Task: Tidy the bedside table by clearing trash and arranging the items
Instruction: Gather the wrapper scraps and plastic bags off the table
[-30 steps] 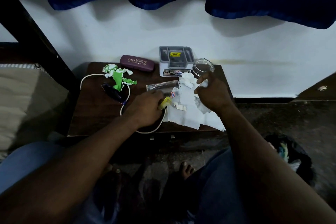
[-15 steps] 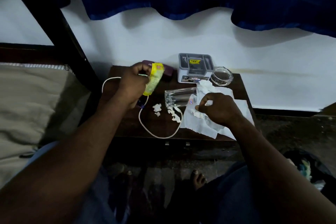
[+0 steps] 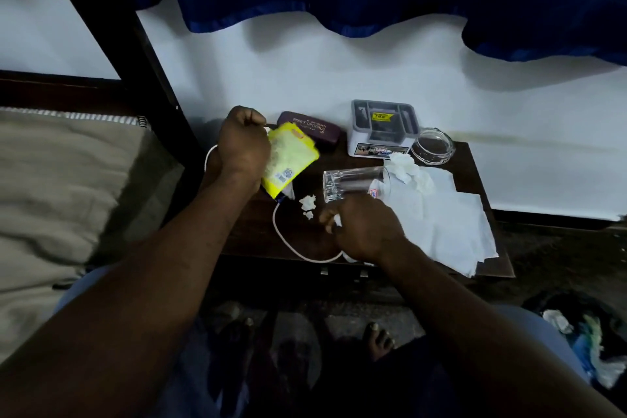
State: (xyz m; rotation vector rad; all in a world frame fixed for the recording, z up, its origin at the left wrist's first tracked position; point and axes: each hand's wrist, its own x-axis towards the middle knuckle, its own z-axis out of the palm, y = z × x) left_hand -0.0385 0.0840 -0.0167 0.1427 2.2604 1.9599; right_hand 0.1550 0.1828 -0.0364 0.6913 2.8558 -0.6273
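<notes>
**Wrapper lifted, scraps pinched on the bedside table**

The crumpled yellow plastic wrapper (image 3: pixel 290 159) sat left of centre in the frame, gripped in the closed left hand (image 3: pixel 242 142) and raised above the left part of the dark wooden bedside table (image 3: pixel 475 163). Below it, near the middle, the right hand (image 3: pixel 363 227) was closed with its fingertips (image 3: pixel 327 217) pinching a small white paper scrap. Two more torn white paper bits (image 3: pixel 308 205) lay on the tabletop just left of those fingertips. A clear ribbed drinking glass (image 3: pixel 354 183) lay on its side just above the right hand, its mouth toward a crumpled white tissue (image 3: pixel 405 171) and flat white paper sheets (image 3: pixel 441 224) spreading to the right. A white cable (image 3: pixel 288 244) looped along the table's front edge. At the back stood a maroon spectacle case (image 3: pixel 310 132), a grey compartmented organiser box (image 3: pixel 383 129) and a round clear glass ashtray (image 3: pixel 434 146). In the lower right corner, a dark bag (image 3: pixel 583 336) on the floor held mixed litter.
</notes>
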